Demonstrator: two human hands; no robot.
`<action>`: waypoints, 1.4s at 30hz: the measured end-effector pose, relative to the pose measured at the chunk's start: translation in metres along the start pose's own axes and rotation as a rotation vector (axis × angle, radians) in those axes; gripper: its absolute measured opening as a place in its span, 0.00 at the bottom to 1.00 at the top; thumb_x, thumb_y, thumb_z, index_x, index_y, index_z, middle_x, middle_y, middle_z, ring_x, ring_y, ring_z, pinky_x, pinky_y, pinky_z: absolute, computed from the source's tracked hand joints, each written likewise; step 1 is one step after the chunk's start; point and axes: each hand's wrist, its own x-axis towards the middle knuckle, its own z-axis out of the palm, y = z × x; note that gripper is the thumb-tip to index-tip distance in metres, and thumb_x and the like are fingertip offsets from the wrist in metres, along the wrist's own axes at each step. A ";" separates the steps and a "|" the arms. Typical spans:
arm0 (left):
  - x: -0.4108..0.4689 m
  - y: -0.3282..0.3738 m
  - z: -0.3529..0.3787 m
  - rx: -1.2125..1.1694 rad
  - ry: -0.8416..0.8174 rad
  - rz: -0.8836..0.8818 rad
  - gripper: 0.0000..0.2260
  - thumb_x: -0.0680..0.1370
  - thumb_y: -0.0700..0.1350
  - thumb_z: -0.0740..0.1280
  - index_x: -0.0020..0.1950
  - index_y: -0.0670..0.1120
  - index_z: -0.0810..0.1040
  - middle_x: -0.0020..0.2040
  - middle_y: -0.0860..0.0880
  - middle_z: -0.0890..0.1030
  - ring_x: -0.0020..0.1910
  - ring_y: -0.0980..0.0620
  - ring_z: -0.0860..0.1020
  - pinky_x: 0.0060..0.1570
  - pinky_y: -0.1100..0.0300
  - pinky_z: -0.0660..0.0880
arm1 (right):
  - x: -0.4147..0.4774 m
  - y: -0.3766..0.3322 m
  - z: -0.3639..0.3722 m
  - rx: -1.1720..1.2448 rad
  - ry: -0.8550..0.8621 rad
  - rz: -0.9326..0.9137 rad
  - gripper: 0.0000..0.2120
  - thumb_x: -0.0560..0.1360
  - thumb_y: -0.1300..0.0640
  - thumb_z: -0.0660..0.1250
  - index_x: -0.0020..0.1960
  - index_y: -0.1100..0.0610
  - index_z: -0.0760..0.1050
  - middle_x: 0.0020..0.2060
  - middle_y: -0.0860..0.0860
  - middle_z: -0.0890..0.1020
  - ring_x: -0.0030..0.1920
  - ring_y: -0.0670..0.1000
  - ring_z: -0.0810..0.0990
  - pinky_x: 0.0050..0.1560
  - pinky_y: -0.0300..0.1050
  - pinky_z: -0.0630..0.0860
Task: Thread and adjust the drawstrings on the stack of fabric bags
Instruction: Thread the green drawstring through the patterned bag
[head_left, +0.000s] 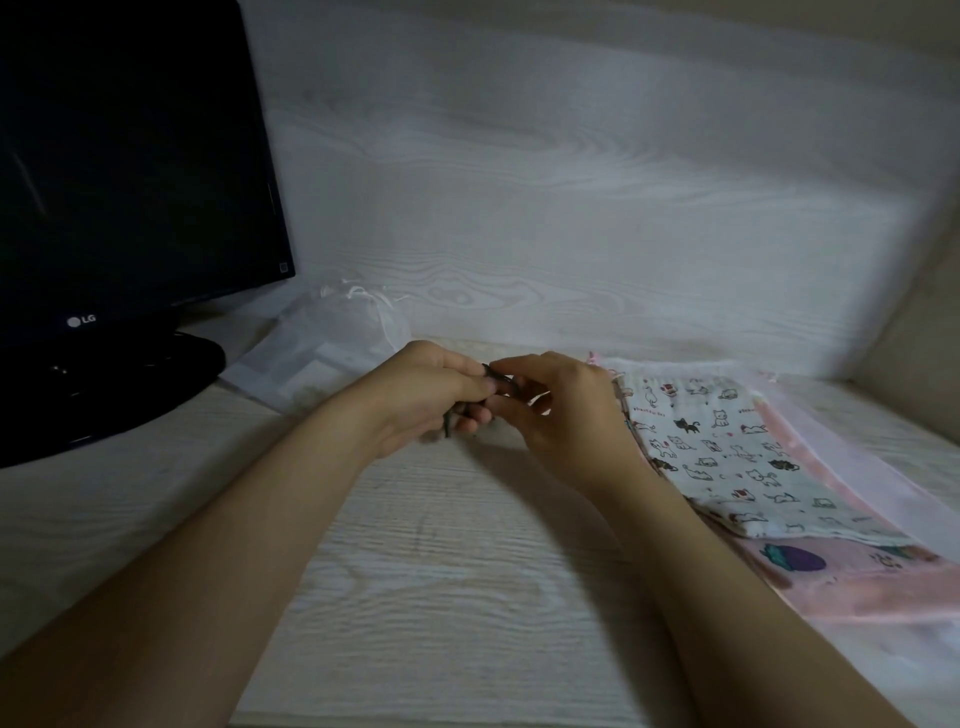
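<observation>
A stack of fabric bags lies flat on the right of the desk: a white cat-print bag (727, 452) on top, a pink bag (852, 577) under it, and a sheer pale bag (883, 467) beneath. My left hand (421, 400) curls around a thin dark cord or tool (491, 375) above the desk centre. My right hand (561, 410) meets it from the right, its fingertips pinching the same dark piece. What the dark piece is stays blurred. The hands sit just left of the cat-print bag's top edge.
A black LG monitor (124, 171) on a black stand (130, 384) fills the left. A sheer white drawstring bag (322, 348) lies behind my left hand. A pale wood-grain wall (571, 182) backs the desk (441, 571).
</observation>
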 end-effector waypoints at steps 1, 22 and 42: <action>0.000 0.001 0.000 -0.019 -0.007 -0.005 0.07 0.82 0.36 0.71 0.56 0.35 0.86 0.43 0.42 0.85 0.38 0.53 0.82 0.39 0.62 0.80 | 0.000 0.001 0.001 -0.021 0.007 -0.009 0.13 0.73 0.56 0.78 0.57 0.52 0.85 0.41 0.47 0.84 0.40 0.46 0.83 0.43 0.51 0.82; 0.000 0.007 0.002 -0.167 0.062 -0.185 0.08 0.80 0.26 0.65 0.57 0.28 0.81 0.44 0.38 0.83 0.36 0.51 0.81 0.36 0.62 0.76 | 0.005 0.000 0.005 -0.235 -0.238 -0.154 0.04 0.80 0.57 0.69 0.51 0.55 0.82 0.38 0.52 0.78 0.36 0.54 0.77 0.37 0.54 0.75; -0.005 0.002 -0.010 0.271 0.281 0.210 0.10 0.71 0.30 0.80 0.43 0.42 0.83 0.44 0.47 0.89 0.47 0.48 0.88 0.54 0.54 0.85 | 0.002 -0.006 0.003 0.529 -0.121 0.566 0.05 0.76 0.64 0.72 0.43 0.62 0.85 0.31 0.61 0.78 0.32 0.49 0.71 0.34 0.44 0.66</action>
